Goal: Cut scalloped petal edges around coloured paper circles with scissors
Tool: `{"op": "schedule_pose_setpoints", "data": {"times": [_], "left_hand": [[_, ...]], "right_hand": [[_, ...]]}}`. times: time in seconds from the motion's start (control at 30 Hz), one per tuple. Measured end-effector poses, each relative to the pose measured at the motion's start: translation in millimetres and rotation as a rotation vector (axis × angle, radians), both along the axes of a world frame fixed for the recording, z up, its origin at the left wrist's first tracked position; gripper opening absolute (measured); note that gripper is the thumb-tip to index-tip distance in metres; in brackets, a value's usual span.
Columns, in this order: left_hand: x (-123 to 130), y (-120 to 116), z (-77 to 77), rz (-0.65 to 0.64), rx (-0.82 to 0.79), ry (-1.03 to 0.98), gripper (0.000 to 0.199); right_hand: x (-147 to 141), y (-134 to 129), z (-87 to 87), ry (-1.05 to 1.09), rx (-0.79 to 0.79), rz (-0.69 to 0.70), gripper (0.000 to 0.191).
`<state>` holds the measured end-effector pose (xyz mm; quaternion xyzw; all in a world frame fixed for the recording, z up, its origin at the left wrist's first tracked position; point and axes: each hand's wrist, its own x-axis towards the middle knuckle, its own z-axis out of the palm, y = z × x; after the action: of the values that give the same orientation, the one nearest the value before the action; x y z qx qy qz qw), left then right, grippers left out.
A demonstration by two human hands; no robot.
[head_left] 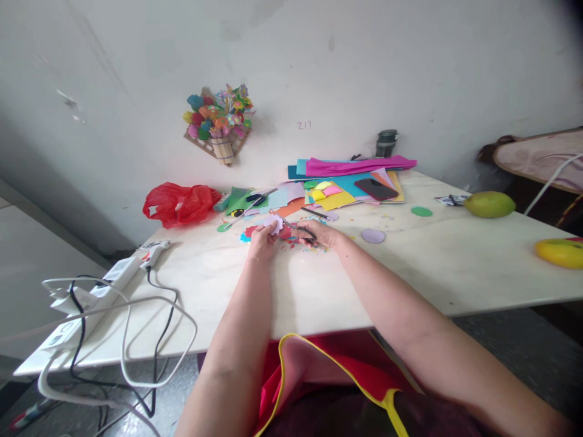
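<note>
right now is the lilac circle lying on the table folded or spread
Spread: the lilac circle lies flat, its whole round outline showing.

I log one red plastic bag (180,205), crumpled, as landmark. Above it to the right, on the wall: one ornament (219,121) of many-coloured flowers in a stick bundle. Nearer me than the bag and left: one white power strip (122,272) with tangled cables (44,379). Well right of the bag I count one dark phone (376,189), one dark cup (386,145), one green-yellow fruit (489,204), and, farthest right, one yellow fruit (561,253).
</note>
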<state>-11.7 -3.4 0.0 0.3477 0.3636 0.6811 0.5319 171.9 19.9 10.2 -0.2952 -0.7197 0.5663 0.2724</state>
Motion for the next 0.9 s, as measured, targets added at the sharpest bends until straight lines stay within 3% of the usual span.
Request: {"op": "schedule_pose_setpoints", "data": {"times": [0.5,0.9], "left_hand": [[-1,-5,3.4,-0.127,0.013,0.148,0.028],[-7,-4,2.6,-0.258,0.036,0.233,0.033]], "right_hand": [[9,-3,7.2,-0.035,0.042,0.024,0.034],[13,-6,13.2,-0.021,-0.036,0.078,0.029]]}}
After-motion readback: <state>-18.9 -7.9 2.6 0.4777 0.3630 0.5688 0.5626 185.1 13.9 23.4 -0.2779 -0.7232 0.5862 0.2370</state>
